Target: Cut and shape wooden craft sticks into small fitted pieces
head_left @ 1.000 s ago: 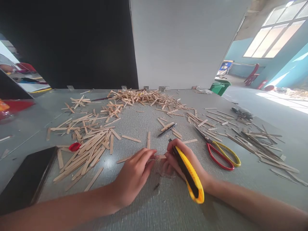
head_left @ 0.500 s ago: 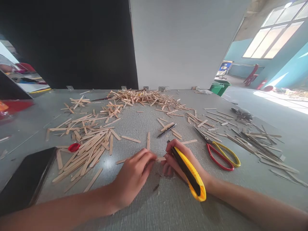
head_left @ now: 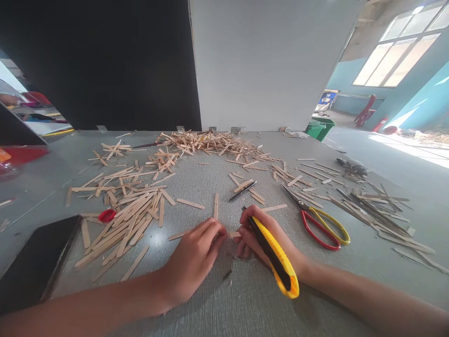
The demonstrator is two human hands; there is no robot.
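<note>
Far left: a flat black rectangular slab (head_left: 38, 262), phone-like, lies near the tabletop's edge beneath the forearm's line.
Red spot: a small round red plastic cap (head_left: 107, 215) sits just beside the sticks.
Loose heap: pale tan flat wooden sticks (head_left: 129, 229) with rounded ends, fanned over one another on the grey, finely ribbed tabletop (head_left: 196, 178).
Left hand: the left hand (head_left: 196, 257) is palm down, thumb and fingers pinching the left end of the stick between the hands.
Stick in work: a narrow, pale wooden stick (head_left: 234, 234), held low over the tabletop. From here I see only a short, flat, light tan stretch, darker by the left fingertips; the fingers hide its ends, so I can't tell its full length.
Pen: a slim black pen (head_left: 242, 191) lies slantwise beyond the hands, next to a few sticks.
Cutter: a chunky yellow-and-black plastic utility knife (head_left: 275, 255), its ridged yellow edge facing right, dark tip pointing away from the person, butt end towards them.
Right hand: the right hand (head_left: 280, 231) is curled around the cutter, its fingertips at the stick's right end; I can't tell whether they pinch it.
Scissors: metal-bladed scissors (head_left: 304, 206) with one red and one yellow loop lie open slightly.
Far right: thin greyish strips (head_left: 382, 210) lie strewn.
</note>
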